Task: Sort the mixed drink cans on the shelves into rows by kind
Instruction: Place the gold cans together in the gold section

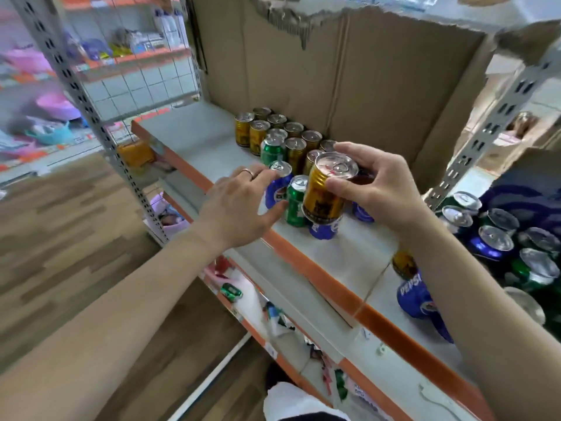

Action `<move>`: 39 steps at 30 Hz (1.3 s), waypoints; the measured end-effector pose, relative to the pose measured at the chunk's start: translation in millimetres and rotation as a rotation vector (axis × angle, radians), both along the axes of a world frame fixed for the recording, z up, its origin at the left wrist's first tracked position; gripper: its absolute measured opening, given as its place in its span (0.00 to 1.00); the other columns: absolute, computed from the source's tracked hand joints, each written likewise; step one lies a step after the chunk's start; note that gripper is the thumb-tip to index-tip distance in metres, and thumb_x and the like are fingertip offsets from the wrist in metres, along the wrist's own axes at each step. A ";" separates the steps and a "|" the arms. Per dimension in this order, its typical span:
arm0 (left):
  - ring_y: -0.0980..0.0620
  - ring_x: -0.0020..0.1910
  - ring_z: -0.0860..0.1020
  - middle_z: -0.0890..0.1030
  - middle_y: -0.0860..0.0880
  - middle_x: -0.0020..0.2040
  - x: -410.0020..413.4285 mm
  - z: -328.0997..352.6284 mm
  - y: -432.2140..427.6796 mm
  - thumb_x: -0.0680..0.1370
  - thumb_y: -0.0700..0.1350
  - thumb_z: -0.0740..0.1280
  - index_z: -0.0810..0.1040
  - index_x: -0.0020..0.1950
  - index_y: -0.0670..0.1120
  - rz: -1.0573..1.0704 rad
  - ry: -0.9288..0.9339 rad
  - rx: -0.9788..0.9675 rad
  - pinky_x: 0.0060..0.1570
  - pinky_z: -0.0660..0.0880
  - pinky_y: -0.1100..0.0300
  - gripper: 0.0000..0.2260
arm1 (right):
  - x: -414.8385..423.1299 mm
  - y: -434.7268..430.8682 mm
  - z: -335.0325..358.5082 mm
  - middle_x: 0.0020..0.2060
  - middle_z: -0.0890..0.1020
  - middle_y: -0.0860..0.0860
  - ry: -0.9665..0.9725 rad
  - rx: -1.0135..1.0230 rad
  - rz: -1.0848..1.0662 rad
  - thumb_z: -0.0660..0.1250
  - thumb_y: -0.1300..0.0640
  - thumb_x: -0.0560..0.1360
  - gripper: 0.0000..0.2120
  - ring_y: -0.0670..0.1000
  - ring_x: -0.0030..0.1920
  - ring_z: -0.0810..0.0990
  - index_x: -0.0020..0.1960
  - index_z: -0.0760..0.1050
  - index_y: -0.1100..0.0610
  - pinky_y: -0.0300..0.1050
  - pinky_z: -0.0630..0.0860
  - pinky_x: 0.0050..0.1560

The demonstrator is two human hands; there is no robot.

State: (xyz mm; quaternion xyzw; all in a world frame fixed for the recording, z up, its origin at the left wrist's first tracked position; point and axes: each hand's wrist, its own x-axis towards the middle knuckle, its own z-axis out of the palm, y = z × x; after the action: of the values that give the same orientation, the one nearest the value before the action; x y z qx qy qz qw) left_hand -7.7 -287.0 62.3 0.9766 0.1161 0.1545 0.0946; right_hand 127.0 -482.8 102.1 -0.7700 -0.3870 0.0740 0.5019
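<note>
My right hand (pixel 379 186) grips a gold can (pixel 326 192) and holds it tilted just above the blue and green cans at the shelf's front. My left hand (pixel 239 205) wraps its fingers round a blue can (pixel 277 189), thumb beside a green can (pixel 296 202). Behind them, gold cans (pixel 258 133) stand in rows along the cardboard backing, with one green can (pixel 273 150) among them. Another blue can (pixel 323 229) stands under the held gold can.
The grey shelf (pixel 194 138) has an orange front edge (pixel 334 278). On the right, a blue Pepsi can (pixel 416 296), a gold can (pixel 403 262) and a crowd of mixed cans (pixel 498 238) sit past a metal upright (pixel 473 153). Lower shelves hold small goods.
</note>
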 end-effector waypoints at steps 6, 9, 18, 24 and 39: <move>0.47 0.64 0.75 0.74 0.50 0.68 29.4 15.8 63.6 0.77 0.64 0.56 0.72 0.70 0.49 0.115 0.020 0.019 0.59 0.75 0.47 0.28 | 46.6 83.5 10.2 0.60 0.82 0.49 -0.017 0.050 0.045 0.78 0.52 0.66 0.31 0.44 0.59 0.80 0.68 0.76 0.56 0.48 0.77 0.63; 0.47 0.63 0.76 0.75 0.51 0.67 36.5 16.9 92.0 0.76 0.65 0.55 0.72 0.69 0.51 0.169 0.020 0.022 0.56 0.77 0.48 0.28 | 63.6 125.3 10.7 0.61 0.81 0.49 -0.010 0.051 0.066 0.79 0.54 0.68 0.31 0.43 0.60 0.80 0.69 0.75 0.56 0.46 0.77 0.63; 0.47 0.65 0.74 0.72 0.50 0.68 65.0 2.9 176.1 0.78 0.64 0.57 0.71 0.71 0.49 0.183 0.024 -0.014 0.59 0.75 0.48 0.27 | 90.9 224.8 -10.8 0.63 0.78 0.46 0.027 -0.038 0.061 0.78 0.55 0.69 0.31 0.42 0.61 0.77 0.71 0.73 0.55 0.31 0.72 0.60; 0.48 0.66 0.72 0.71 0.51 0.70 97.8 -16.7 241.2 0.79 0.61 0.62 0.70 0.72 0.49 0.070 0.029 -0.040 0.59 0.73 0.50 0.26 | 100.6 283.7 -31.2 0.63 0.79 0.51 0.018 -0.097 -0.068 0.79 0.55 0.68 0.34 0.44 0.61 0.76 0.71 0.72 0.57 0.42 0.73 0.66; 0.46 0.65 0.72 0.71 0.50 0.69 125.1 -57.8 375.7 0.80 0.56 0.64 0.69 0.73 0.48 -0.217 0.093 -0.051 0.56 0.72 0.50 0.24 | 91.1 397.5 -116.4 0.59 0.81 0.50 0.060 -0.203 -0.552 0.78 0.54 0.68 0.32 0.49 0.59 0.78 0.70 0.73 0.56 0.37 0.71 0.59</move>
State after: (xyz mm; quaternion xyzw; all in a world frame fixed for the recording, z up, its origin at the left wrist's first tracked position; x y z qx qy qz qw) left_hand 117.5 88.6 4.5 0.9868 0.0179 0.0950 0.1299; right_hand 218.1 -85.2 -14.2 -0.8900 -0.1386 -0.0043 0.4344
